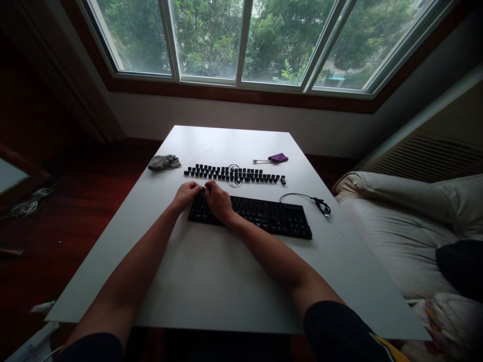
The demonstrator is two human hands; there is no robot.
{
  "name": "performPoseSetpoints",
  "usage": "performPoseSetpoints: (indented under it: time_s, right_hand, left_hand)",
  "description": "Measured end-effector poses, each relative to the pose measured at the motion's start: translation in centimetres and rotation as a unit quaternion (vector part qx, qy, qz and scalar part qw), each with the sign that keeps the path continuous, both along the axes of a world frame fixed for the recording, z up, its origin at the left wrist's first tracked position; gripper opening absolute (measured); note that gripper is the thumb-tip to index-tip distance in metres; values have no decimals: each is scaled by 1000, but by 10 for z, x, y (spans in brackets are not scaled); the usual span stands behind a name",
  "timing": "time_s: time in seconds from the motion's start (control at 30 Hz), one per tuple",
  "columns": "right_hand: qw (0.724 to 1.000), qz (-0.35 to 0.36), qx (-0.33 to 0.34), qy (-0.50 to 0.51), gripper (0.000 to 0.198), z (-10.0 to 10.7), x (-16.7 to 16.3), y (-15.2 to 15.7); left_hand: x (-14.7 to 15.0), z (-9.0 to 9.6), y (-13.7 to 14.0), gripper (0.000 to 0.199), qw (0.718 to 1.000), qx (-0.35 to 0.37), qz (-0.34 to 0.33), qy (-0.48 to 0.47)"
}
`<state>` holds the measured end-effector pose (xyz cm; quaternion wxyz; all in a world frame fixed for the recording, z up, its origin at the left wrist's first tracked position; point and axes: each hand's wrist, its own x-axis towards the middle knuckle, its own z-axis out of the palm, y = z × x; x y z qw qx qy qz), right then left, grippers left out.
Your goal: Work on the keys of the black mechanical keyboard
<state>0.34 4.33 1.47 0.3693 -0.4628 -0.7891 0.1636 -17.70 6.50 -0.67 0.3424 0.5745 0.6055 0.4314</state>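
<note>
Keyboard (264, 215) lies at frame center on the counter (211, 286), below rows of keycaps (223, 176). We position our left hand (186, 193) and right hand (219, 201) at its upper-left end, fingers (195, 185) bent; we cannot tell whether they grip anything.

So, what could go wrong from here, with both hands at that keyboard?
Perhaps two things. The loose black keycaps stand in rows just beyond the left hand and right hand, so a careless reach might scatter them. The cable behind the keyboard lies near the right edge of the table, so a passing sleeve could catch it and tug the keyboard.
</note>
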Motion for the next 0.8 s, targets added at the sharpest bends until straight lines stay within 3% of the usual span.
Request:
performPoseSetpoints:
  time_s: [0.1,0.17,0.3,0.47,0.6,0.8]
  right_hand:
    - [999,-34,-13,7,22,-1,2,4]
    - [999,-44,-17,12,20,-2,4,7]
    - [999,-35,-20,14,21,-3,4,8]
    - [999,-26,-24,25,20,-2,6,6]
    - [999,-22,-28,27,19,-2,8,5]
    - [999,-20,-34,30,19,-1,9,4]
  left_hand:
    - [-5,-1,3,25,997,-17,18,-79]
    - [-13,-3,5,24,996,-11,43,-83]
    - [-37,-9,8,27,993,22,113,-20]
    - [-55,-18,10,30,974,13,197,114]
    - [-55,-19,18,28,957,9,208,203]
    - [-58,-17,38,26,944,8,225,243]
